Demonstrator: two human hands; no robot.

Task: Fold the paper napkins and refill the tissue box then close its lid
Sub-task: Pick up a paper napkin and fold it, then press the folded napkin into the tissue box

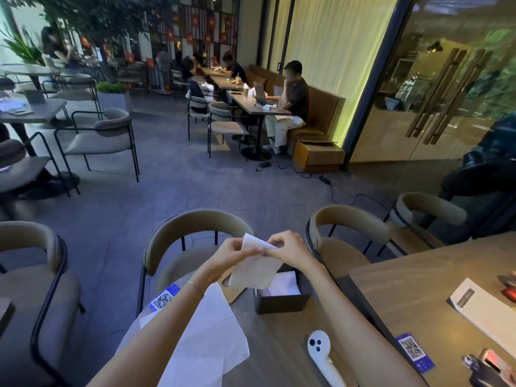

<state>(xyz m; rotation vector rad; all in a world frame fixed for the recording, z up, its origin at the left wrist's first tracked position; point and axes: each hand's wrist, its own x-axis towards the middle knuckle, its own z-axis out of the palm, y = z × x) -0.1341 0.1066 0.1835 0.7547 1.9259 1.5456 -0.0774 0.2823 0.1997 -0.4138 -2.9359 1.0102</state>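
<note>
I hold one white paper napkin (255, 268) in the air above the table, pinched at its top by my left hand (236, 251) and my right hand (287, 248), fingertips almost touching. It hangs down over the open black tissue box (282, 301), which shows folded white napkins (283, 284) inside. The box's wooden lid (233, 291) lies beside it on the left, partly hidden by the napkin. More unfolded napkins (206, 339) lie spread on the table under my left forearm.
A white handheld device (321, 353) lies near the table's (279, 344) front. QR code stickers (164, 298) sit on the tables. A second table (418, 289) with a white card (485, 311) stands right. Chairs (195, 241) face the far edge. People sit further back.
</note>
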